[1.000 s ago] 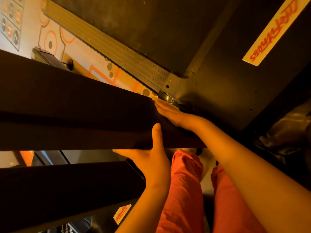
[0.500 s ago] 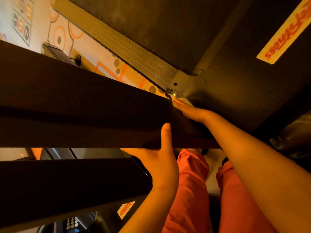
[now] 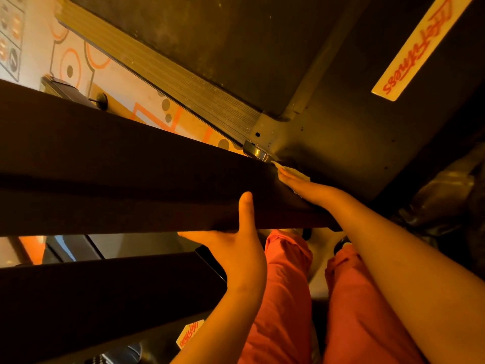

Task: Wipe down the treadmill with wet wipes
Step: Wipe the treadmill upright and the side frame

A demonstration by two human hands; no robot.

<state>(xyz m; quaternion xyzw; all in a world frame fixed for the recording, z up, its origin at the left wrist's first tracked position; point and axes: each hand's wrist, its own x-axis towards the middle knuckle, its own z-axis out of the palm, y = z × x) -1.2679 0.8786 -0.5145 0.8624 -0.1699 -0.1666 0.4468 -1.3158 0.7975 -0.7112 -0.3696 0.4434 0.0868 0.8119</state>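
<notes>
A wide dark treadmill bar [image 3: 110,166] slants across the view above the treadmill deck. My left hand [image 3: 237,254] holds its near edge, thumb up over the face and fingers under it. My right hand [image 3: 308,189] lies flat with straight fingers at the bar's lower right end, pressing a pale wet wipe [image 3: 295,171] against it. Only an edge of the wipe shows past the fingertips, close to a shiny metal fitting [image 3: 256,152]. The black belt [image 3: 210,35] and ribbed side rail [image 3: 168,72] lie beyond.
The dark motor cover [image 3: 349,122] carries a cream logo sticker [image 3: 420,46]. A second dark bar [image 3: 99,292] crosses lower left. A patterned orange and white floor [image 3: 118,82] lies to the left. My legs in red trousers [image 3: 286,298] stand below, with a dark bag [image 3: 446,190] on the right.
My right hand has slid a little to the right along the bar's lower end, and the wipe's edge now shows beyond the fingertips. My left hand keeps its hold.
</notes>
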